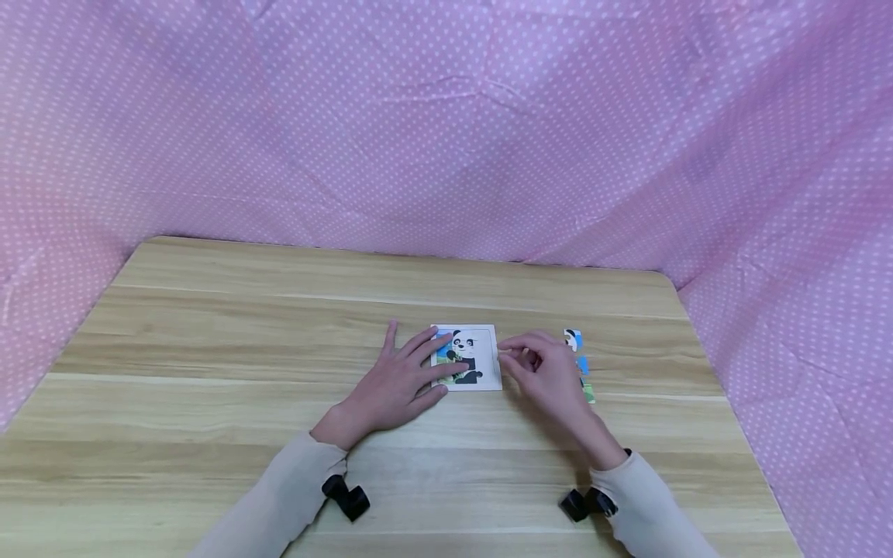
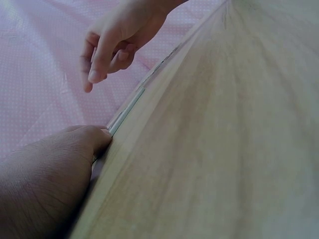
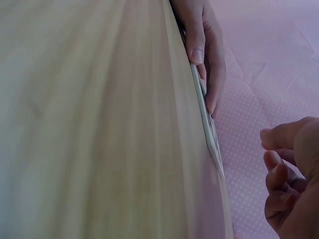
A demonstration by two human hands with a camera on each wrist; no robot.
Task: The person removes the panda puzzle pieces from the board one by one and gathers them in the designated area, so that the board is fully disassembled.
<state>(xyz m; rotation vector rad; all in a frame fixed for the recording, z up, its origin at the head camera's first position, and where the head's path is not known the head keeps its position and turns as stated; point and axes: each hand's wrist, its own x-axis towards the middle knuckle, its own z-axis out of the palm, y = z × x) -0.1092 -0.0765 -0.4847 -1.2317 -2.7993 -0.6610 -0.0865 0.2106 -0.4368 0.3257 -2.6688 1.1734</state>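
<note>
A small white-framed panda jigsaw puzzle (image 1: 486, 380) lies flat on the table. The panda's face and dark body show at its middle, and a strip at the right is plain white. My left hand (image 1: 401, 384) rests with spread fingers over the left part of the puzzle, hiding some of the picture. In the left wrist view, its thumb lies at the board's edge. Just above the puzzle's right edge is my right hand (image 1: 547, 372), thumb and forefinger extended towards it. The right wrist view shows a gap between the right fingertips, with nothing held there.
Several loose puzzle pieces (image 1: 583, 364) form a column right of the puzzle, partly hidden by the right hand. The wooden table (image 1: 265, 325) has its far edge against a pink dotted cloth (image 1: 418, 170), which also hangs at both sides.
</note>
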